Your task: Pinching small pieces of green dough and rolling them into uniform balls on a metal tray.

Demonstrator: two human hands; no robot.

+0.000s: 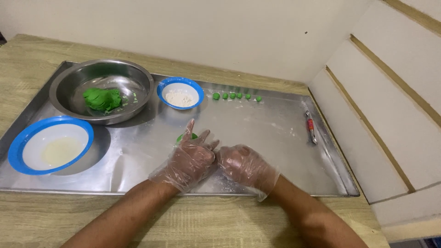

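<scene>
A long steel tray (275, 138) lies flat on the wooden worktop (27, 55), and nearly everything sits on it. At the tray's near left corner stands a blue-rimmed white bowl (50, 144) with a shallow pool of pale liquid in its bottom. Behind it, toward the wall, is a round steel bowl (102, 90) holding a lump of bright green dough (102, 99) with a few green crumbs scattered beside it. Just to the right of that sits a smaller blue-rimmed bowl of white flour (180, 93).

Near the middle of the tray, both hands wear thin clear plastic gloves. The left hand (190, 158) lies with fingers spread and partly raised, and a small green dough piece (183, 137) shows on the tray just beyond its fingertips; whether the fingers touch it I cannot tell. The right hand (243, 166) is loosely curled, knuckles up, pressed against the side of the left; I cannot see anything held inside it.

Farther back and a little right, a row of small green dough balls (236, 96) lines up along the tray's far edge, each set slightly apart. Traces of flour dust the steel around them. Near the tray's right rim lies a slim metal tool with a red handle (311, 126), pointing away from the person.
</scene>
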